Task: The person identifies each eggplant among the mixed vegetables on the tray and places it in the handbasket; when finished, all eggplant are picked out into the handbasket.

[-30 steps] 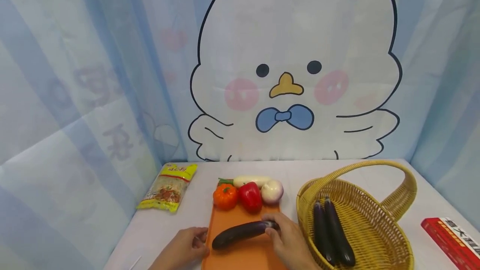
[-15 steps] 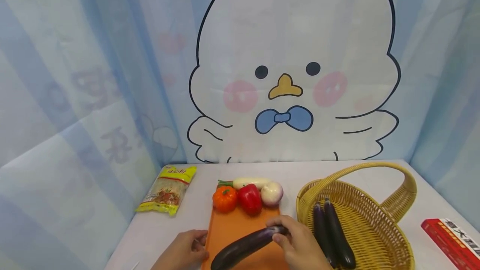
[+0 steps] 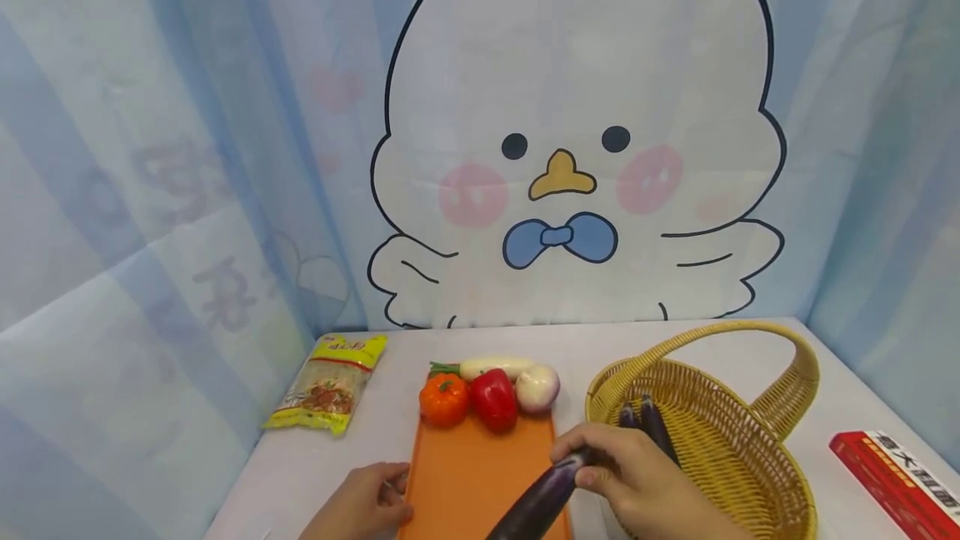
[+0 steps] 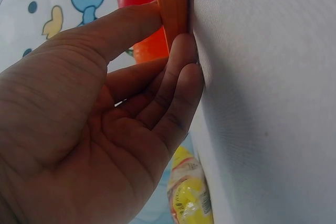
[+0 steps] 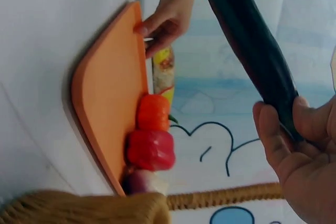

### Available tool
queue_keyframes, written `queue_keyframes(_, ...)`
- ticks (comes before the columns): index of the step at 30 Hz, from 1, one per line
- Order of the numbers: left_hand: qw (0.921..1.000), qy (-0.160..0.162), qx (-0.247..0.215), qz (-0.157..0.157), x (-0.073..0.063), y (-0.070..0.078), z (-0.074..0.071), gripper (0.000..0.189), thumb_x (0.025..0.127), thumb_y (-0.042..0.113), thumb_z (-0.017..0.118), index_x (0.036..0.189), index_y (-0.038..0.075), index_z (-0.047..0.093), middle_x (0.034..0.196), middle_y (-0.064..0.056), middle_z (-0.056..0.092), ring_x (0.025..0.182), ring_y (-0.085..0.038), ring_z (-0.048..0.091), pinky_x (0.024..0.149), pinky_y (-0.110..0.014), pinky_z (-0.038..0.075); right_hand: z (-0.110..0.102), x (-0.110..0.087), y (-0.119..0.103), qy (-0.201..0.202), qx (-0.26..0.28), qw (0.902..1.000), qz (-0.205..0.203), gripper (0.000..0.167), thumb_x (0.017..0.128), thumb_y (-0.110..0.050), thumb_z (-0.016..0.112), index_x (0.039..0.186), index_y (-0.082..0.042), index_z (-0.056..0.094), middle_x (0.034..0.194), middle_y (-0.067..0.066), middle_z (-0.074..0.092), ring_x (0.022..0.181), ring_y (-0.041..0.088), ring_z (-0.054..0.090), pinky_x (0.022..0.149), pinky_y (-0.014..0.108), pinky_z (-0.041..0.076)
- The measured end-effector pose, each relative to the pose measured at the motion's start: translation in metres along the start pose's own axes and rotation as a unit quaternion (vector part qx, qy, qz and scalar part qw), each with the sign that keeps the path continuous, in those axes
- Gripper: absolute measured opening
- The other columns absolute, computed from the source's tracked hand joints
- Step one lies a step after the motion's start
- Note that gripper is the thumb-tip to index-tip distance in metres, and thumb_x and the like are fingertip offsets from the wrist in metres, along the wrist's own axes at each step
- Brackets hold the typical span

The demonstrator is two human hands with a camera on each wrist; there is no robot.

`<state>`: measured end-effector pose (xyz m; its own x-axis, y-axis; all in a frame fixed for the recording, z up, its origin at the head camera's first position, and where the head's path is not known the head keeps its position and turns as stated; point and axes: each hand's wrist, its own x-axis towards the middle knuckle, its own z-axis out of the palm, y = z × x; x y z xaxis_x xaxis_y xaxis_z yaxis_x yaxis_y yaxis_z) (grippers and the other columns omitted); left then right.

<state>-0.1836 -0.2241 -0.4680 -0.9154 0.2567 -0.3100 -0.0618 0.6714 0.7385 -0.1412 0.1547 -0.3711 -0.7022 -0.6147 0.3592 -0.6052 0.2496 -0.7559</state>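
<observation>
My right hand [image 3: 637, 473] pinches a dark purple eggplant [image 3: 536, 502] near its stem end, thumb on one side and fingers on the other. In the right wrist view the eggplant [image 5: 257, 45] is raised off the orange tray [image 3: 480, 473]. My left hand [image 3: 363, 502] holds the tray's left edge; in the left wrist view the thumb lies on the rim and fingertips curl against the side. Along the tray's far end sit an orange pumpkin-shaped vegetable [image 3: 444, 400], a red bell pepper [image 3: 493, 400], a white-and-purple onion [image 3: 537, 388] and a white radish [image 3: 495, 367].
A wicker basket [image 3: 750, 448] with a tall handle stands right of the tray. Two eggplants [image 3: 658, 430] lie in it, partly hidden by my right hand. A yellow food packet [image 3: 327, 386] lies at the back left, and a red box [image 3: 896, 482] at the far right.
My right hand has lifted the eggplant from the tray and carried it right and nearer, towards the basket side. The left hand has stayed at the tray's edge.
</observation>
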Motion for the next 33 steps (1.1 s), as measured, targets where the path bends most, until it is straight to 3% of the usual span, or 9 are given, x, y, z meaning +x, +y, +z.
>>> queue_keyframes(7, 0.9999, 0.000, -0.009, 0.013, 0.001, -0.003, 0.003, 0.054, 0.084, 0.012, 0.077, 0.128, -0.013, 0.056, 0.091, -0.001, 0.061, 0.077, -0.017, 0.059, 0.072, -0.035, 0.053, -0.022, -0.001, 0.003, -0.036, 0.017, 0.9966, -0.071, 0.024, 0.092, -0.006, 0.061, 0.114, -0.016, 0.063, 0.101, -0.002, 0.066, 0.084, 0.012, 0.060, 0.072, 0.028, 0.053)
queue_keyframes(13, 0.9997, 0.000, -0.010, 0.023, 0.000, -0.006, 0.003, 0.057, 0.083, 0.015, 0.078, 0.128, -0.013, 0.056, 0.092, 0.000, 0.061, 0.078, -0.016, 0.059, 0.071, -0.034, 0.053, -0.038, 0.000, 0.007, -0.075, 0.006, 0.9931, -0.089, 0.024, 0.094, -0.006, 0.060, 0.115, -0.016, 0.063, 0.102, -0.003, 0.065, 0.086, 0.011, 0.058, 0.073, 0.027, 0.052)
queue_keyframes(20, 1.0000, 0.002, -0.006, 0.008, 0.001, -0.002, 0.001, 0.057, 0.083, 0.015, 0.078, 0.128, -0.012, 0.056, 0.092, -0.001, 0.061, 0.078, -0.016, 0.059, 0.073, -0.035, 0.053, -0.058, -0.001, 0.016, -0.133, 0.037, 0.9842, -0.112, 0.031, 0.093, 0.004, 0.057, 0.118, -0.013, 0.062, 0.109, 0.002, 0.065, 0.094, 0.017, 0.059, 0.080, 0.031, 0.052)
queue_keyframes(27, 1.0000, 0.003, -0.001, -0.001, 0.004, 0.001, -0.003, 0.056, 0.083, 0.014, 0.078, 0.129, -0.011, 0.056, 0.093, -0.001, 0.062, 0.079, -0.017, 0.060, 0.074, -0.036, 0.054, -0.084, -0.004, 0.022, -0.171, 0.075, 0.9790, -0.083, 0.030, 0.094, 0.007, 0.055, 0.118, -0.010, 0.061, 0.109, 0.005, 0.065, 0.095, 0.021, 0.060, 0.081, 0.033, 0.051)
queue_keyframes(30, 1.0000, 0.005, 0.000, 0.001, 0.003, -0.001, -0.002, 0.057, 0.084, 0.016, 0.078, 0.129, -0.011, 0.056, 0.092, -0.001, 0.062, 0.079, -0.017, 0.059, 0.073, -0.036, 0.053, -0.095, -0.005, 0.029, -0.183, 0.077, 0.9758, -0.091, 0.031, 0.094, 0.010, 0.053, 0.118, -0.008, 0.061, 0.110, 0.008, 0.065, 0.093, 0.023, 0.059, 0.078, 0.034, 0.052)
queue_keyframes(33, 1.0000, 0.003, -0.004, -0.004, 0.002, -0.004, 0.001, 0.058, 0.084, 0.017, 0.078, 0.130, -0.011, 0.056, 0.092, -0.001, 0.061, 0.079, -0.017, 0.059, 0.073, -0.035, 0.053, -0.105, -0.006, 0.033, -0.202, 0.084, 0.9739, -0.062, 0.030, 0.095, 0.008, 0.053, 0.119, -0.009, 0.061, 0.111, 0.009, 0.064, 0.093, 0.022, 0.059, 0.077, 0.035, 0.052)
